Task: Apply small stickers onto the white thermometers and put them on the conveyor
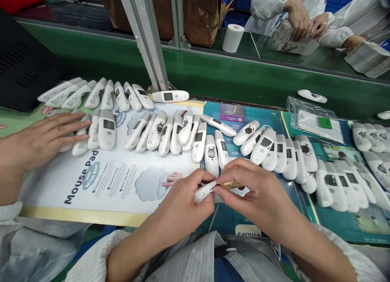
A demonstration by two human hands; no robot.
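Note:
My left hand (190,194) is closed around a white handheld thermometer (204,191), held low over the table edge. In my right hand (251,184), the thumb and fingers pinch a slim tan piece (230,185) with dark markings. Its kind I cannot make out, and its tip meets the end of the thermometer. Just beyond my hands stand more white thermometers, among them one with a round opening (211,154) and one with a grey display (222,146). A further row of thermometers (266,146) runs off to the right.
A co-worker's hand (51,137) rests on thermometers at the left. A metal post (146,38) rises behind the table. At the back right are a clear plastic bag (317,119), a white paper roll (233,39) and other people's hands (300,20) holding a box.

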